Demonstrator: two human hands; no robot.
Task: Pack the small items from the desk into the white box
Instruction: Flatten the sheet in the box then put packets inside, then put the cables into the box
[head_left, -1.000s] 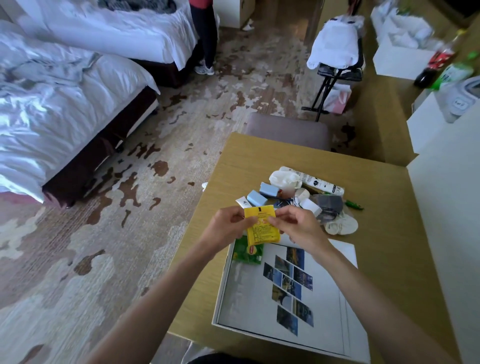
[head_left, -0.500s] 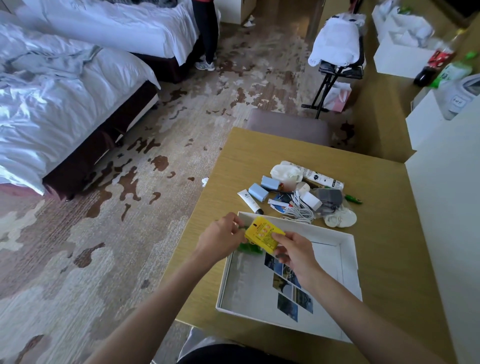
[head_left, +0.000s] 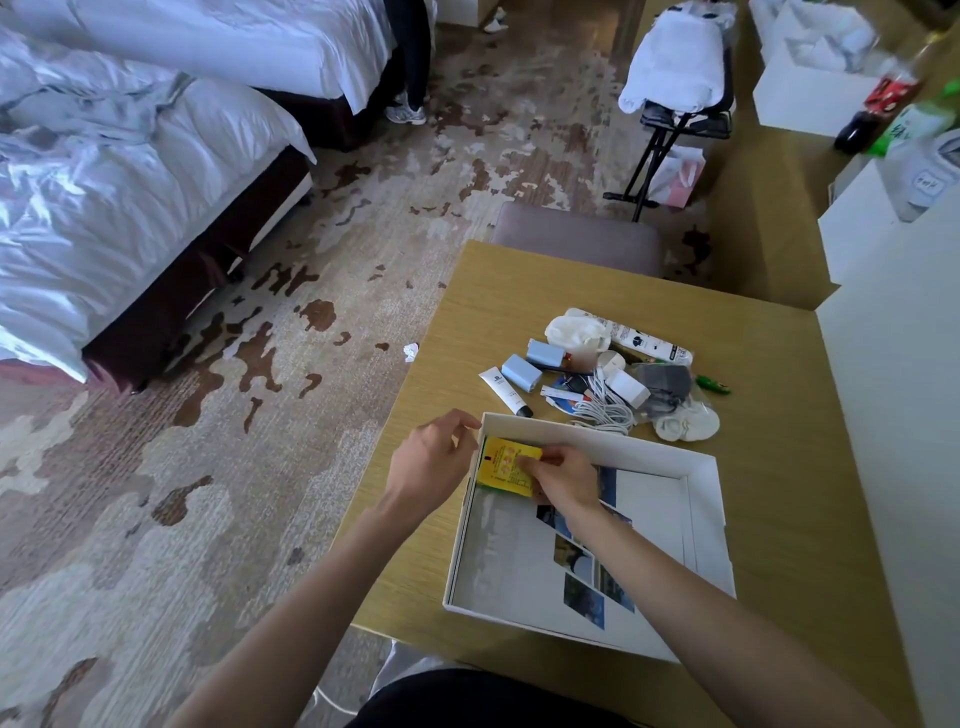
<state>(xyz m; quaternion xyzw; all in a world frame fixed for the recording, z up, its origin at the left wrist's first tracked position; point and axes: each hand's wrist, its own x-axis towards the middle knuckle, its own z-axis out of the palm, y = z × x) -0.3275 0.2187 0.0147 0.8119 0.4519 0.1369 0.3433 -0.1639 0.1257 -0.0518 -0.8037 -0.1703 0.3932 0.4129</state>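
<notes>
The shallow white box (head_left: 652, 454) lies on the wooden desk (head_left: 779, 519), with a printed photo sheet on its bottom. My right hand (head_left: 563, 480) pinches a yellow packet (head_left: 506, 465) low in the box's far left corner, on top of a green packet that barely shows. My left hand (head_left: 434, 462) rests against the box's left wall, fingers curled, holding nothing. Beyond the box sits a pile of small items: a white tube (head_left: 504, 391), two pale blue blocks (head_left: 521, 372), a coiled white cable (head_left: 605, 408), a white charger (head_left: 627, 388), a grey pouch (head_left: 665, 382).
White socks (head_left: 685, 423) and a long white tube (head_left: 644, 343) lie at the pile's edge, with a green item (head_left: 712, 384) to the right. A padded stool (head_left: 576, 239) stands behind the desk. A white counter (head_left: 904, 415) borders the right. Beds stand on the left.
Both hands came down from above the pile toward the box. The yellow packet went from held up in both hands to low in the box's corner; the left hand let go.
</notes>
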